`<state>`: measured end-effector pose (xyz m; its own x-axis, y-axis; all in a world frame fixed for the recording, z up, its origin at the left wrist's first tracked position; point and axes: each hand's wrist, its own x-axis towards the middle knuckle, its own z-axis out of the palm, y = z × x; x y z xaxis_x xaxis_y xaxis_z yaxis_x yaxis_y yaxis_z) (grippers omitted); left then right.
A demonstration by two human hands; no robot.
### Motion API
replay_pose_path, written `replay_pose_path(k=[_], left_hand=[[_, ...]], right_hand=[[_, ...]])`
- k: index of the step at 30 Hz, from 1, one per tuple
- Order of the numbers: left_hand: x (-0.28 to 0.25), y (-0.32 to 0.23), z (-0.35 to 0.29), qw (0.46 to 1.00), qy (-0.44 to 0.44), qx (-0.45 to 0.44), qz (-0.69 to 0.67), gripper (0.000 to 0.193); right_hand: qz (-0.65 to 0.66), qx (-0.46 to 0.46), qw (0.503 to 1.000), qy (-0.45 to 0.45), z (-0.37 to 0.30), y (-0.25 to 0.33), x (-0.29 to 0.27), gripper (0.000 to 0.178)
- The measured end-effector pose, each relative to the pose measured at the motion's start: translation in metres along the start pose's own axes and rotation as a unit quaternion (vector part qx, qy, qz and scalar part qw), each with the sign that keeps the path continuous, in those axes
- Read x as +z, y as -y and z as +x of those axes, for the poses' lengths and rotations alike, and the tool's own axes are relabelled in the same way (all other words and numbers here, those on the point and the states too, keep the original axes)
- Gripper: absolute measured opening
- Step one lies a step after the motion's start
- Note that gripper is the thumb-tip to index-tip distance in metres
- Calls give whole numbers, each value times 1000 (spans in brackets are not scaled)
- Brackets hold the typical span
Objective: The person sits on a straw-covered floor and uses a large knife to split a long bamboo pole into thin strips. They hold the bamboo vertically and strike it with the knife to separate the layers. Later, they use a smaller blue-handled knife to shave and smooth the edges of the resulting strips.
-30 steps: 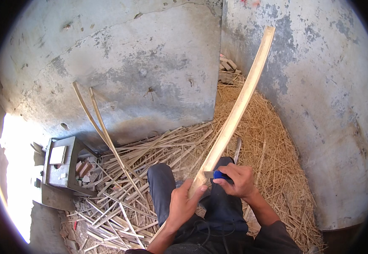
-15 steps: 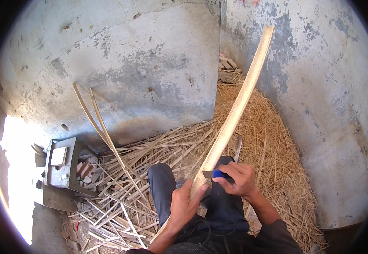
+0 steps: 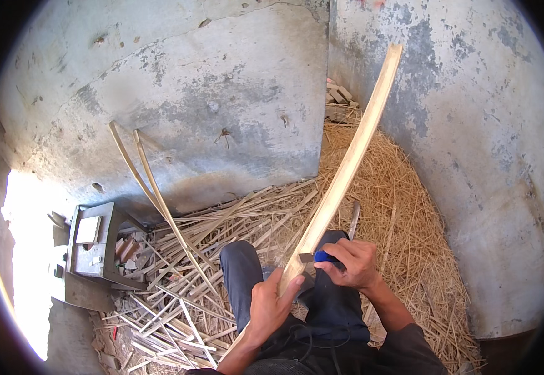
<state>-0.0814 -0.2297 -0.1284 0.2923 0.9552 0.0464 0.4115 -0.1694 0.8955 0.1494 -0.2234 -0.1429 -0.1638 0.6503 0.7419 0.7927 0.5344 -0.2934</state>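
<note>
A long, pale split-bamboo strip (image 3: 354, 155) runs slantwise from my lap up toward the far right, its inner face showing. My left hand (image 3: 271, 304) is closed round its lower part, thumb lying along the strip. In my closed right hand (image 3: 354, 264) is a knife with a blue handle and a short, wide blade (image 3: 307, 257). That blade rests against the strip's right edge, just above my left thumb. Part of the handle is hidden by my fingers. The strip's lowest end passes behind my left wrist.
Loose strips (image 3: 234, 219) litter the floor ahead and left. A heap of straw-like shavings (image 3: 409, 231) lies at the right, with a long flat blade-like piece (image 3: 354, 219) on it. A bent strip (image 3: 171, 219) leans on the wall (image 3: 191, 81). At left stands a metal box-like stand (image 3: 100, 240).
The far end of the bamboo strip has dipped slightly. Both hands and the knife stay almost where they were.
</note>
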Motion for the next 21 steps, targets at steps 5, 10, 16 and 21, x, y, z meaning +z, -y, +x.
replay_pose_path(k=[5, 10, 16, 21], left_hand=[[-5, 2, -3, 1000, 12, -6, 18, 39], [-5, 22, -24, 998, 38, -47, 18, 41], [-7, 28, -28, 997, 52, -45, 43, 40], [-12, 14, -22, 998, 39, -53, 26, 40]], right_hand=[[10, 54, 997, -58, 0, -13, 3, 35], [0, 163, 983, -88, 11, -49, -24, 35], [3, 155, 985, -72, 7, -55, -26, 37], [36, 102, 993, -40, -3, -35, -7, 38]])
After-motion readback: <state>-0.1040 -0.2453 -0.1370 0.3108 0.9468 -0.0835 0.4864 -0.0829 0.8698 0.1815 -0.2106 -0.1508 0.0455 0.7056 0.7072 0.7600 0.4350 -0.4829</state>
